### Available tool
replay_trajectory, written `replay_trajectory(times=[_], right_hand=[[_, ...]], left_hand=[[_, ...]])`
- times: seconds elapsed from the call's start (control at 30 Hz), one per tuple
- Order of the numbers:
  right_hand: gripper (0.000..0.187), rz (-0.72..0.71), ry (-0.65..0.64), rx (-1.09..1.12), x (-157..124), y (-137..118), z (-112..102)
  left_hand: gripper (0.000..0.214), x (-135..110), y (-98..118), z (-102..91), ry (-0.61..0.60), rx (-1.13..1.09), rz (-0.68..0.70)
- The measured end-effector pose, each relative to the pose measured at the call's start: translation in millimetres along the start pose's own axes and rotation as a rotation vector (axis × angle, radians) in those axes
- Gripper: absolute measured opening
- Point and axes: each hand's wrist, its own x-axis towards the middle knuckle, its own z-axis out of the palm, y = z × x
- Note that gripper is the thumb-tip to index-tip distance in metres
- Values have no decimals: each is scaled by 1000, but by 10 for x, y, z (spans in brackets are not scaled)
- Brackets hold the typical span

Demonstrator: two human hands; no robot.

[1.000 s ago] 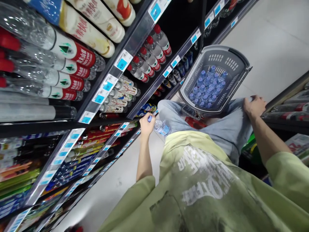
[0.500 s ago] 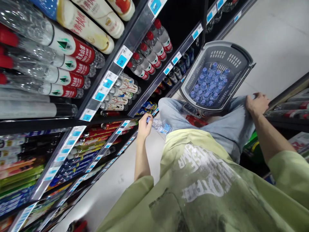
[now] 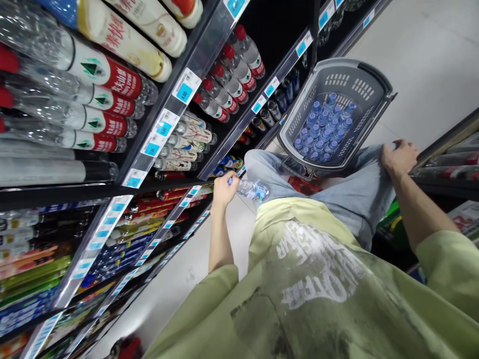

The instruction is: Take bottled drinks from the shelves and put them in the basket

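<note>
My left hand (image 3: 224, 189) is closed round the blue-capped neck of a small clear water bottle (image 3: 252, 190), held level just off the low shelves and above my left knee. My right hand (image 3: 398, 157) rests curled on my right knee, gripping the pale denim of my jeans (image 3: 359, 194). In front of my knees on the floor stands a grey plastic basket (image 3: 368, 94) packed with several blue-capped water bottles (image 3: 322, 129).
Black shelving (image 3: 209, 65) runs along my left, stocked with red-capped water bottles (image 3: 234, 80), larger red-labelled bottles (image 3: 108, 99) and cans lower down, with blue price tags on the shelf edges. Another shelf unit (image 3: 449, 149) stands on my right. Pale floor (image 3: 422, 60) stretches beyond the basket.
My left hand has lifted the bottle a little and tipped its base to the right, away from the shelf. My right hand has stayed on the knee.
</note>
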Motion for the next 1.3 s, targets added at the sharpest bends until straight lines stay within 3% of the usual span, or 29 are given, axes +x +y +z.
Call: replay_trajectory(times=[0.17, 0.37, 0.6, 0.87, 1.07, 1.3], right_hand=[[51, -6, 3, -3, 0, 5, -2], [52, 4, -14, -9, 1, -13, -18], [52, 4, -4, -14, 0, -13, -16], [55, 15, 8, -19, 29, 7, 20], [54, 6, 9, -16, 29, 9, 18], [50, -4, 12, -9, 22, 2, 14]], left_hand=[[20, 19, -34, 18, 30, -9, 16], [18, -48, -30, 51, 92, -74, 181], [16, -97, 26, -22, -48, -143, 300], [31, -83, 0, -32, -47, -17, 284], [26, -37, 34, 36, 38, -2, 269], [24, -70, 53, -50, 15, -29, 269]])
